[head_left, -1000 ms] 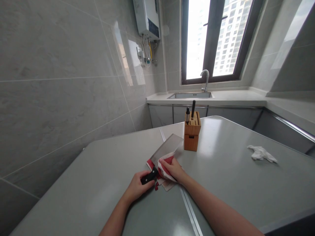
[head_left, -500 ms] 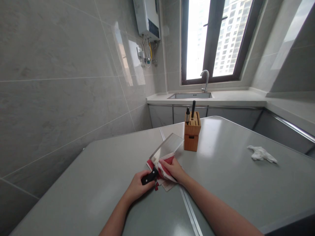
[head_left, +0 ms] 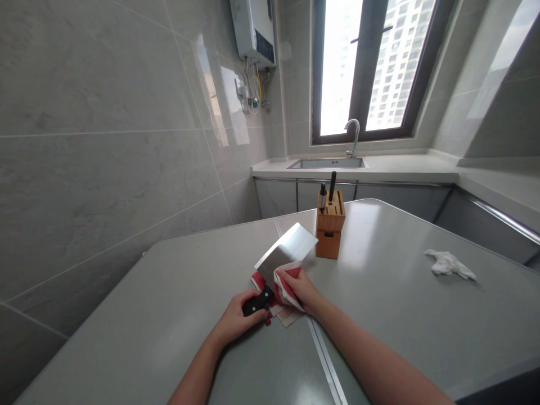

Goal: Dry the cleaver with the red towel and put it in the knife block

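Note:
My left hand (head_left: pixel 239 316) is wrapped round the black handle of a cleaver (head_left: pixel 290 246), whose broad steel blade points away and to the right. My right hand (head_left: pixel 304 288) pinches a red and white cloth (head_left: pixel 287 287) against the lower edge of the blade, near the handle end. Part of the cloth passes beneath the blade and shows again on its left side; its loose end hangs below, close to the table. The blade's far corner comes near the wooden knife block (head_left: pixel 329 242) in this view.
The knife block holds two black-handled tools at the table's far side. A crumpled white cloth or tissue (head_left: pixel 449 265) lies on the grey table (head_left: pixel 392 315) at right. Behind stand a counter with a sink (head_left: pixel 327 163) and faucet (head_left: pixel 354 135). A tiled wall borders the left.
The cleaver blade has tilted slightly, its face now catching more light and its far corner a little farther right. Both hands keep their hold, the right one shifted slightly right with the cloth.

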Demonstrator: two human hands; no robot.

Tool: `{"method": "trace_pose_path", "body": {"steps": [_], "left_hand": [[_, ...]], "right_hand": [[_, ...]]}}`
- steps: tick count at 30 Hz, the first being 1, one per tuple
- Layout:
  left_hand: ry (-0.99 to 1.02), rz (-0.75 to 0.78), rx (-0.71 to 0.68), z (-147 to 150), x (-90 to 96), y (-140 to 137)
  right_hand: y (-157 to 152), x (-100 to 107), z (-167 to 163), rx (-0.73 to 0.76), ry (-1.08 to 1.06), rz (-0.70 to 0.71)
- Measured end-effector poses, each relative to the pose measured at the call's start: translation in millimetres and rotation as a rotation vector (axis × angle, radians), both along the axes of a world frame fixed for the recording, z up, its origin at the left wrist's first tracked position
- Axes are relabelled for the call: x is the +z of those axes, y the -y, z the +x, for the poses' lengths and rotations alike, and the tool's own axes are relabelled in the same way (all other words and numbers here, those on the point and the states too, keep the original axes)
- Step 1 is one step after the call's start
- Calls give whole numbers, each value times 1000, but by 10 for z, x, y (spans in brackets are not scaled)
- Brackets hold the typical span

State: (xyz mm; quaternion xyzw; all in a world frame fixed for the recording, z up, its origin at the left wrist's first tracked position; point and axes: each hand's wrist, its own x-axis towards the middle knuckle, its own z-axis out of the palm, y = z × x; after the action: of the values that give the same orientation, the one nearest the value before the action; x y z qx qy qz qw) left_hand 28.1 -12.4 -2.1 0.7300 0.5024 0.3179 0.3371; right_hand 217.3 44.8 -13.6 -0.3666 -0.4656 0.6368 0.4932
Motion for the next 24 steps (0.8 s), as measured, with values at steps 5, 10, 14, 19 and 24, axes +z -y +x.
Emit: {"method": "trace_pose_path", "body": {"steps": [5, 10, 14, 19, 24], "left_hand": [[79, -65, -59, -48, 11, -34], [114, -125, -113, -88, 10, -39], [67, -110, -138, -70, -3, -16], [23, -80, -154, -45, -19, -7], [1, -54, -154, -34, 12, 2]], "right_hand": [[-11, 27, -1, 36, -189, -89], [-18, 43, 14, 78, -301, -127], [-19, 38, 15, 47, -274, -100], [-7, 37, 9, 78, -226, -85], [-7, 37, 4, 56, -221, -89]]}}
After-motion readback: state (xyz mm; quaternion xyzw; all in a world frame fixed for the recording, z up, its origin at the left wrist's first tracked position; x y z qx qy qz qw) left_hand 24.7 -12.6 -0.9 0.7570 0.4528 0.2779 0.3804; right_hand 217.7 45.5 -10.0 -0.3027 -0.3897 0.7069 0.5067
